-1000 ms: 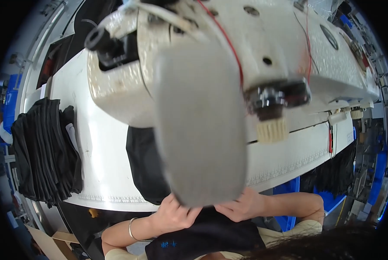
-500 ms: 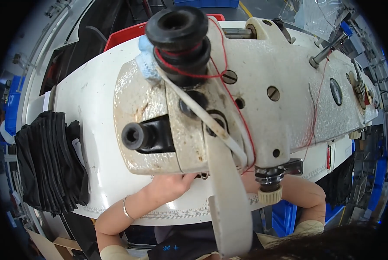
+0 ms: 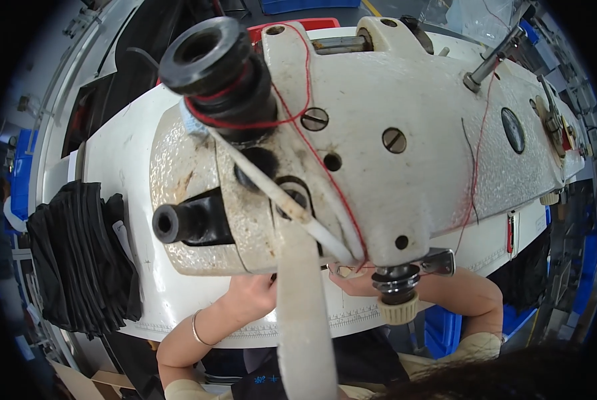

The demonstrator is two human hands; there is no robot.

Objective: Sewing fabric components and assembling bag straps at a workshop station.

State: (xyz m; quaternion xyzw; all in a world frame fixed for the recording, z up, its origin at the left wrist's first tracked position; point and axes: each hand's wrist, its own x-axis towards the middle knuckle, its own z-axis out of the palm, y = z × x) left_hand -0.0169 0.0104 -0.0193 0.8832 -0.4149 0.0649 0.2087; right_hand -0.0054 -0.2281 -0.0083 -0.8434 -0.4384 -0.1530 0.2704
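Observation:
A cream sewing machine head [image 3: 352,160] fills the middle of the view and covers much of both hands. Below its left end is my left hand [image 3: 250,295], closed, with the fingertips tucked out of sight beside a small dark patch. My right hand [image 3: 353,285] is near the tension knob [image 3: 398,307], its fingers bent together toward the left hand. What either hand holds, if anything, is hidden. Red thread [image 3: 335,183] loops round a black post [image 3: 225,83] and runs down the front. A pale strap-like piece [image 3: 305,320] hangs before the gap between the hands.
A stack of folded black fabric pieces [image 3: 82,260] lies on the left of the white table [image 3: 122,163]. A printed ruler scale [image 3: 352,319] follows the table's near edge. Blue bins [image 3: 443,330] stand below on the right; a red bin [image 3: 312,25] is behind the machine.
The view has shifted, so the machine head sits further left. More of my right hand shows, beside the hanging strap. My left hand stays below the machine's left end.

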